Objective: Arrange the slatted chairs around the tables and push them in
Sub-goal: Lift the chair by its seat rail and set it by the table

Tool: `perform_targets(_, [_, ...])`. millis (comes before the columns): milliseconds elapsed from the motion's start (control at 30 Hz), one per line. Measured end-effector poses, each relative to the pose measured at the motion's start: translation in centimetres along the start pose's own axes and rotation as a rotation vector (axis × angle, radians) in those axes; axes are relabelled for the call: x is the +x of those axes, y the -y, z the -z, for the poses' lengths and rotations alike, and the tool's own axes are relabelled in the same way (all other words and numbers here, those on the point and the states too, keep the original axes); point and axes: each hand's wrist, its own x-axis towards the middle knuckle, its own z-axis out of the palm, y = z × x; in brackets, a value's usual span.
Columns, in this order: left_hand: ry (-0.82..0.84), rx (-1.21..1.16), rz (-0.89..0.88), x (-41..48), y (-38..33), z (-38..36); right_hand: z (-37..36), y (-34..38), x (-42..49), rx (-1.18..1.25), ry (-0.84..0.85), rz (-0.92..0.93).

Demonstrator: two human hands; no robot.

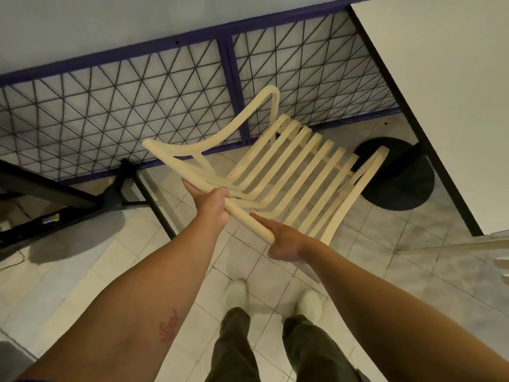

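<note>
A cream slatted chair (pixel 297 172) with curved armrests stands in front of me, seen from above, its seat slats running away toward a fence. My left hand (pixel 210 201) grips the round top rail of the chair's back near its middle. My right hand (pixel 283 238) holds the same rail at its right end, fingers laid along it. A white table (pixel 440 78) with a dark edge fills the upper right, and its round black base (pixel 396 172) sits on the floor just right of the chair.
A purple-framed wire mesh fence (pixel 137 106) runs across behind the chair. A black table frame and foot (pixel 118 188) stand at left. Part of another pale chair (pixel 493 244) shows at the right edge. My white shoes (pixel 237 293) stand on the tiled floor.
</note>
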Motion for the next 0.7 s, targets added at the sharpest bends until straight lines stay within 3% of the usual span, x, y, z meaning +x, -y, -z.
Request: perform_targets(700, [0.213,0.301,-0.052,9.3,-8.3,-0.1,-3.8,9.6,6.8,0.221,-0.201,-0.107])
